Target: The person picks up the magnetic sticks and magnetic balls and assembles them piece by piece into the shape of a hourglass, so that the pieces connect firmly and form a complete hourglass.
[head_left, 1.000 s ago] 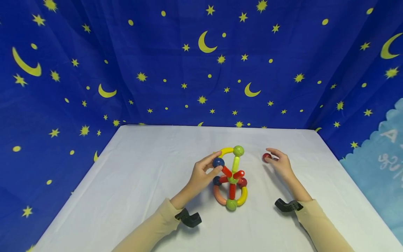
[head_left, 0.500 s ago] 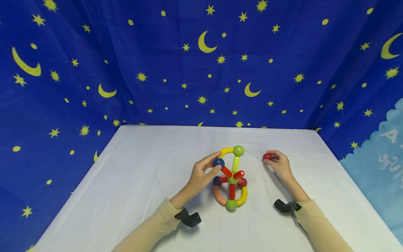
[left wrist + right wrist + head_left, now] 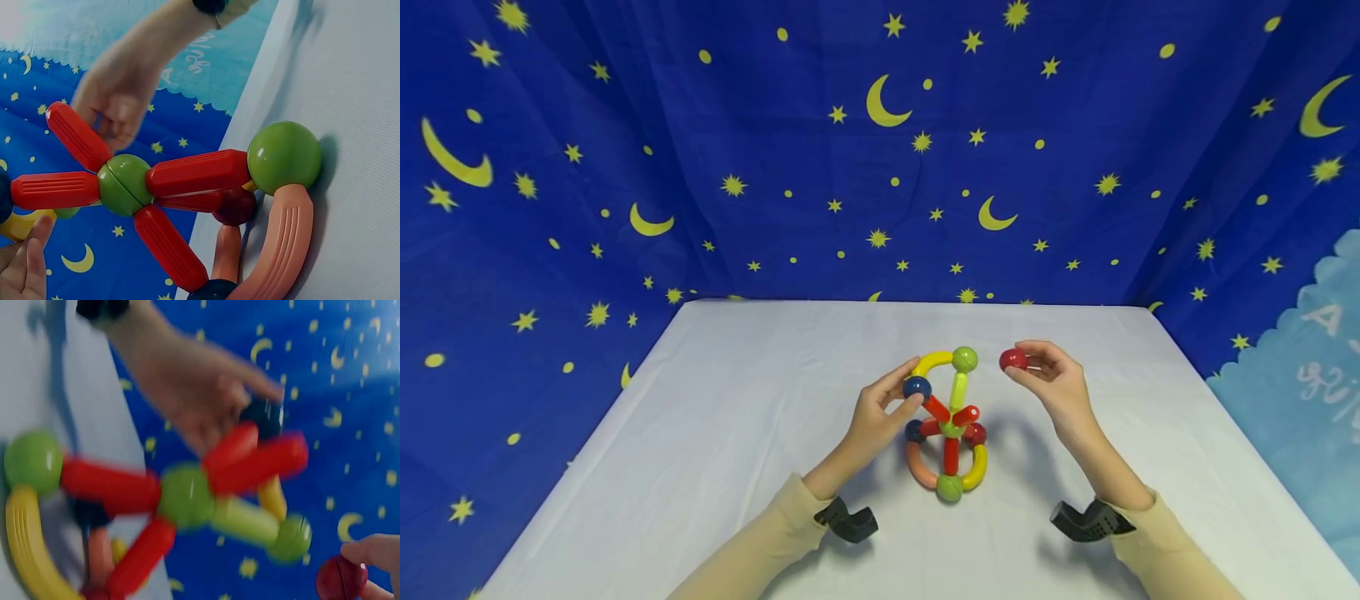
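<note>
A toy of magnetic sticks and balls [image 3: 951,454] stands on the table, its curved sticks and balls forming a ring at the base. From its central green ball [image 3: 126,185] several red sticks [image 3: 199,172] spread out, and one red stick [image 3: 262,464] has a bare end. My left hand [image 3: 876,421] pinches the dark blue ball [image 3: 917,389] at the upper left of the toy, where a yellow curved stick [image 3: 934,363] leads to a light green ball [image 3: 965,359]. To the right, my right hand [image 3: 1060,387] holds a loose red ball [image 3: 1013,359] between thumb and fingers, above the table and apart from the toy.
White cloth covers the table [image 3: 760,400]. A blue curtain [image 3: 820,150] with yellow moons and stars closes off the back and sides. Each wrist carries a black mount, one on the left [image 3: 847,521] and one on the right [image 3: 1090,521].
My right hand has lifted the red ball off the table and carried it left toward the toy. The left hand still holds the dark blue ball in much the same place.
</note>
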`<state>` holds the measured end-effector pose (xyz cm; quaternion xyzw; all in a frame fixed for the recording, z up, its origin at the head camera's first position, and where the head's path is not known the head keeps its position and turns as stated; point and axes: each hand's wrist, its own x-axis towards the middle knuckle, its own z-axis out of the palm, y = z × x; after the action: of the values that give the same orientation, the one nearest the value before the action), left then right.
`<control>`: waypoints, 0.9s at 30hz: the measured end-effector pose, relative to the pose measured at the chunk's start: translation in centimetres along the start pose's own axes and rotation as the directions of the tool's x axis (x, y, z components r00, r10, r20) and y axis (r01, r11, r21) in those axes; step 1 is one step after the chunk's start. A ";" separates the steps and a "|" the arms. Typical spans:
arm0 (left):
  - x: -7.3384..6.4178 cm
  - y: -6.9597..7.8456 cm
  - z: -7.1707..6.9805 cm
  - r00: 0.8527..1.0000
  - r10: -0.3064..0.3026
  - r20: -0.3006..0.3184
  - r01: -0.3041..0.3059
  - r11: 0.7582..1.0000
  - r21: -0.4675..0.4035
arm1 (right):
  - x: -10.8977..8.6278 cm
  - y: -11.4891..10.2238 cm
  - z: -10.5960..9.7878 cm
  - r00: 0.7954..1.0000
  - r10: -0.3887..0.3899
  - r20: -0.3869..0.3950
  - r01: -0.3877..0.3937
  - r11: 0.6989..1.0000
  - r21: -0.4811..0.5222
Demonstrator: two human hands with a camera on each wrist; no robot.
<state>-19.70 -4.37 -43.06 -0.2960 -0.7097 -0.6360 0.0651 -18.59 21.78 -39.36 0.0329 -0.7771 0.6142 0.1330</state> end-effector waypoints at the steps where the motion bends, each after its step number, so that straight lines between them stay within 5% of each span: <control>1: 0.0 0.0 0.0 1.000 -0.003 -0.001 0.003 1.000 -0.003 | -0.5 -0.5 0.2 0.999 -0.013 0.031 0.013 1.000 0.002; 7: 0.0 0.0 -0.1 1.000 -0.009 0.001 0.009 1.000 -0.011 | -2.6 -2.3 1.4 0.986 -0.091 0.143 0.091 0.996 0.008; 14: 0.0 -0.1 -0.2 1.000 0.001 0.008 -0.001 1.000 -0.008 | -3.6 -2.6 2.2 0.938 -0.231 0.257 0.232 0.972 0.028; 27: 0.0 0.0 -0.1 1.000 0.026 0.004 -0.026 0.999 -0.023 | -3.4 -2.4 2.1 0.925 -0.259 0.277 0.264 0.964 0.018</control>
<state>-19.73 -4.44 -43.02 -0.3072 -0.6985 -0.6427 0.0686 -15.17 18.78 -38.37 0.2206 -0.7828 0.5725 0.1040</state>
